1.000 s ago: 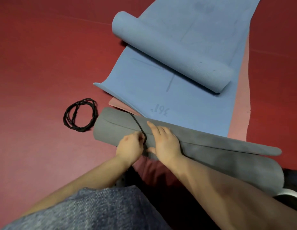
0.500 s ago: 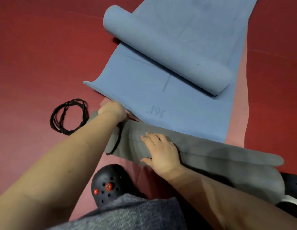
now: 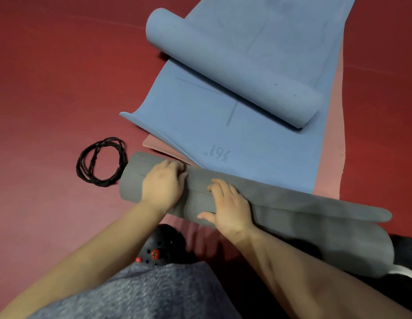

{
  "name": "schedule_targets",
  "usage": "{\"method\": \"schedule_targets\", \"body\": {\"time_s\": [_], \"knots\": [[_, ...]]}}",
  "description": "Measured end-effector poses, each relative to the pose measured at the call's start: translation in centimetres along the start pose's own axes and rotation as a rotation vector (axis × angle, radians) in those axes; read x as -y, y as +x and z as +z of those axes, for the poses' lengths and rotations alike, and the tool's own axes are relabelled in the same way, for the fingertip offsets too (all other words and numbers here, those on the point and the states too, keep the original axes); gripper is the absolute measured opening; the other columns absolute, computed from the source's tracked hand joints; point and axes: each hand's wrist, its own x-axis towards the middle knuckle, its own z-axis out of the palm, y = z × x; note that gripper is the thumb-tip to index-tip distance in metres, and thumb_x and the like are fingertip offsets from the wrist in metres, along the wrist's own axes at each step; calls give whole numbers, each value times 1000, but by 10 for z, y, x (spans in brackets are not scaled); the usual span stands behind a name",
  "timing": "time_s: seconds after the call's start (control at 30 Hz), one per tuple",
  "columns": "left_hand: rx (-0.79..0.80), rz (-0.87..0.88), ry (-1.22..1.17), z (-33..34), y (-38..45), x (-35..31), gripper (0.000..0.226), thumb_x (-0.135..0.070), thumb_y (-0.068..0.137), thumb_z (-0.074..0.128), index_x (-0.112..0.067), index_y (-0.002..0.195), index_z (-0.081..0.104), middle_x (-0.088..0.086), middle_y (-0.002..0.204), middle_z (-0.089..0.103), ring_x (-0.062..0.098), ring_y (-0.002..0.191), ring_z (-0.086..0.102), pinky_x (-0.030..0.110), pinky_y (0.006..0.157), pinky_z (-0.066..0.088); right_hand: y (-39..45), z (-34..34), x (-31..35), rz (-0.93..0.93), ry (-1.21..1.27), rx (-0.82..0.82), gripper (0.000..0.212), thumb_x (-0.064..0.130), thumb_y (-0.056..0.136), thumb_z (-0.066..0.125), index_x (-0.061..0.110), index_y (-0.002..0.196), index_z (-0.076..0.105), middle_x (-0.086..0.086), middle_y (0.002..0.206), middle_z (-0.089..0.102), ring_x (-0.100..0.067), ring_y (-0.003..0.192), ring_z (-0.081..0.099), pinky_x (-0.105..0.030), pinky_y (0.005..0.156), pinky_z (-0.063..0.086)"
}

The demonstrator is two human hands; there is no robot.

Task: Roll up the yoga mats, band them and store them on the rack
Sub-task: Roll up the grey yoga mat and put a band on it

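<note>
- Grey rolled mat [image 3: 292, 217]: lies on the red floor [image 3: 50, 88] across the lower middle, its loose outer flap jutting out toward the right end.
- Left hand [image 3: 162, 185]: palm down on the roll near its left end, fingers bent over the top; whether they pinch anything cannot be told.
- Right hand [image 3: 228, 208]: flat on the roll's middle, fingers spread, pressing, gripping nothing.
- Black bands [image 3: 101, 161]: a coiled bunch on the floor, just beside the roll's left end.
- Blue mat [image 3: 234, 125]: beyond the roll, partly rolled from its far end, lying on a flat pink mat [image 3: 331, 146].
- Black clog [image 3: 161, 247]: red studs, below the roll.
</note>
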Motion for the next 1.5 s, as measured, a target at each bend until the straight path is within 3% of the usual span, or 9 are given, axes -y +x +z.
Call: {"method": "schedule_targets", "body": {"time_s": [0.27,0.47,0.73,0.9,0.97,1.03,1.2,1.33,1.5], "knots": [[-157,-260,-318,26,-60,29,16,-22,84,68,-11,95,63,8,94,62,31,87,61,40,76,49,23,-20,-4,33,-1,145,66,55,63,76,15,110,52,1,111,55,-20,108,50,-32,86,41],[-181,-352,-362,29,-54,20,8,-17,89,59,-9,92,62,10,95,65,31,95,58,33,77,39,34,-27,-4,89,23,246,66,54,65,76,16,112,48,2,116,52,-19,110,47,-32,86,39],[38,-27,-254,31,-53,-31,16,-29,93,54,-17,99,62,2,101,65,23,95,59,28,77,38,48,-35,-15,114,169,309,62,37,69,81,10,116,52,-3,122,56,-23,112,52,-33,88,42],[-224,208,-29,5,-4,18,39,-47,86,49,-18,104,67,9,109,63,31,104,57,40,86,44,41,-34,-16,127,212,327,70,44,69,79,14,125,51,1,130,54,-17,121,47,-29,97,36],[30,112,52,4,8,32,50,-47,91,47,-24,136,48,9,145,39,32,137,28,50,109,22,40,-33,-15,126,210,335,68,44,70,78,15,126,51,1,133,51,-16,124,44,-27,100,33],[231,29,50,10,12,39,52,-46,94,46,-35,144,33,1,156,19,27,144,3,49,115,1,41,-34,-11,128,214,304,61,42,74,77,13,123,54,0,132,52,-17,124,43,-23,100,30],[362,67,-48,-2,17,43,73,-34,82,67,-36,144,29,0,157,11,26,144,-5,51,114,-5,53,-25,25,112,220,218,43,46,79,70,20,112,63,3,122,54,-19,118,43,-29,104,33],[287,171,-51,-4,7,52,76,-29,71,78,-29,138,41,1,151,23,30,143,6,55,112,4,62,-8,52,258,58,226,35,45,81,67,25,109,62,2,124,46,-21,121,37,-44,108,28],[34,480,94,11,-8,71,63,-41,69,75,-11,122,60,16,119,60,37,113,56,49,102,34,65,-1,59,356,47,230,28,38,87,59,24,111,66,2,128,43,-21,125,33,-49,111,22]]}}
